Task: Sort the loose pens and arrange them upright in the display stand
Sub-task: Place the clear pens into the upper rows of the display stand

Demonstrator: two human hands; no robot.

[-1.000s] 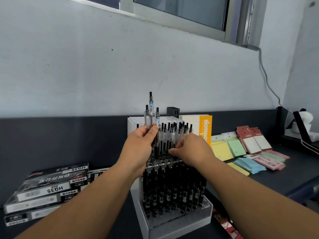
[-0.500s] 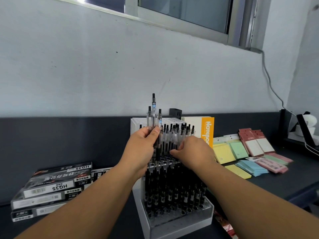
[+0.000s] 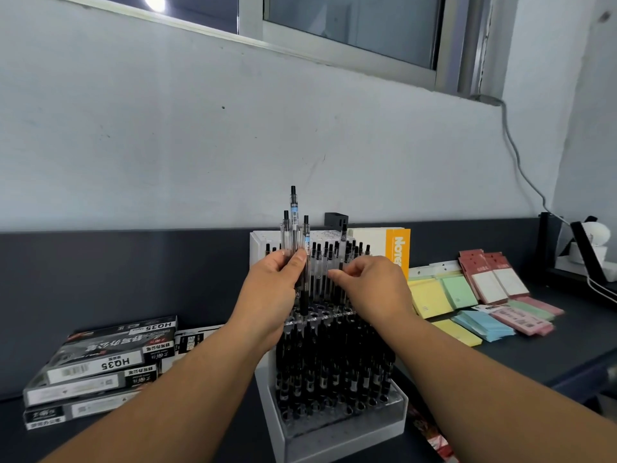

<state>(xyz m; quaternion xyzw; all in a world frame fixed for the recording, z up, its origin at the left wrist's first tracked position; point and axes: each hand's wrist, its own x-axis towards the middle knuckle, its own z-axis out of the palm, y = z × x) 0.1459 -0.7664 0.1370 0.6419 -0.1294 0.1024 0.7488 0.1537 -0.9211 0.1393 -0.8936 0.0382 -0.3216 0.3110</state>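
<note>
Presently, my left hand (image 3: 270, 289) is closed around a bundle of three loose pens (image 3: 293, 228), held upright over the display stand (image 3: 334, 429). My right hand (image 3: 370, 289) pinches a single pen (image 3: 343, 242) between thumb and fingertips, upright among the stand's filled rear rows.

Stack of black boxes (image 3: 100, 365) lying flat on the left of the dark counter (image 3: 551, 355). Off to the right, yellow (image 3: 430, 297), green (image 3: 459, 290), blue (image 3: 484, 325) and pink note pads (image 3: 521, 320), with red card packs (image 3: 490, 279) behind them. An orange-spined notebook (image 3: 397, 248) stands by the wall, and a grey cable (image 3: 521, 162) runs down from the window (image 3: 350, 25).
</note>
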